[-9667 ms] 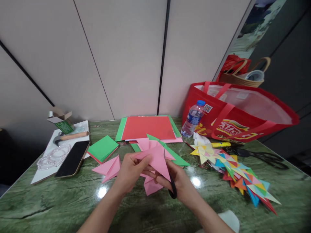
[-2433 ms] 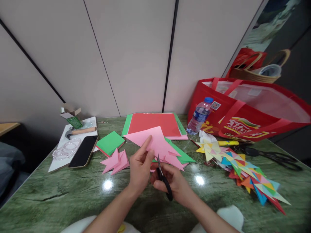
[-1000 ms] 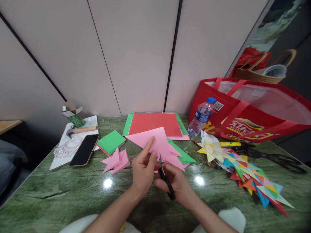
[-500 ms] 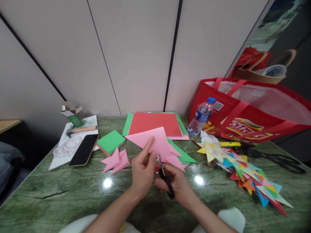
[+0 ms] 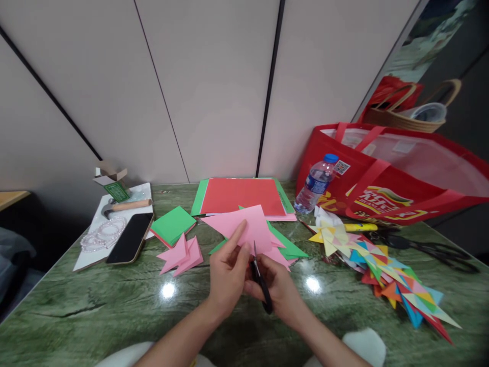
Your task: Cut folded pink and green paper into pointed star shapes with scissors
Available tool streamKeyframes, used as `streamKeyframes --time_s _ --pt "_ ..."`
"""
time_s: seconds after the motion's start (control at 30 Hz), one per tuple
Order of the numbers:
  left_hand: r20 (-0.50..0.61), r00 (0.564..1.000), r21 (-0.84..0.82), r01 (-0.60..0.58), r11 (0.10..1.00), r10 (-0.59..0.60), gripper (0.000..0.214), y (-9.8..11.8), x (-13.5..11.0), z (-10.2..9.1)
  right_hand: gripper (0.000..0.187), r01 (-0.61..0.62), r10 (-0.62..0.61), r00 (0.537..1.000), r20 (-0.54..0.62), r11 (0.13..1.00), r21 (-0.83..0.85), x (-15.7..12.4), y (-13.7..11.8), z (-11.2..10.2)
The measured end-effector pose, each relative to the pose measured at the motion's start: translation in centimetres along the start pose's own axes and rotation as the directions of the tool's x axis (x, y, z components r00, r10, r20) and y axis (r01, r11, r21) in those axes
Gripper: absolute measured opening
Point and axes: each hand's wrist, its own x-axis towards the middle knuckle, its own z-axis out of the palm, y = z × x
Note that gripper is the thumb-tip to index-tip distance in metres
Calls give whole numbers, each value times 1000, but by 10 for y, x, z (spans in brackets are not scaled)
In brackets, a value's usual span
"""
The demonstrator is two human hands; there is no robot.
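My left hand (image 5: 228, 275) pinches the near edge of a pink paper sheet (image 5: 241, 225) and holds it up over the green marble table (image 5: 95, 311). My right hand (image 5: 280, 289) grips small black-handled scissors (image 5: 260, 278), whose blades point up into the near edge of the sheet. Folded pink pieces (image 5: 181, 252) lie just left of my hands. Green paper (image 5: 288, 247) and more pink scraps lie under the held sheet.
A red and green paper stack (image 5: 240, 196), a green square pad (image 5: 173, 224), a phone (image 5: 130, 237), a hammer (image 5: 122, 206), a water bottle (image 5: 315, 184), a red bag (image 5: 385, 173), colourful folded stars (image 5: 382, 265), a glue stick (image 5: 359, 227) and large scissors (image 5: 431, 250) lie around.
The pink sheet has tilted and sunk a little, its far corner lower than half a second ago. The scissors sit slightly further into the paper's edge. Both hands stay in nearly the same place.
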Motion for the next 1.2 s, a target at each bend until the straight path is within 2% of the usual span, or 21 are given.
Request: streamKeyframes --time_s 0.43,0.57,0.7,0.87,1.07,1.2 --pt "-1 1000 51 1 999 -1 51 9 0 1 39 -24 24 999 -26 1000 -9 0 -5 4" --pt "5 1000 72 -11 997 11 51 11 0 1 40 -71 71 996 -44 997 7 0 -6 7" --pt "26 999 91 -29 995 27 51 8 2 -2 40 -85 86 995 -47 996 12 -1 -6 7" --pt "-39 995 103 -87 991 91 46 -2 8 -9 41 -106 107 994 -39 994 7 -1 -7 6" --pt "-57 993 95 -98 991 104 38 -6 11 -13 42 -56 56 998 -23 998 8 -1 -9 4" --pt "-44 997 70 -65 995 68 38 -3 8 -10 40 -59 59 998 0 998 26 -2 -10 2"
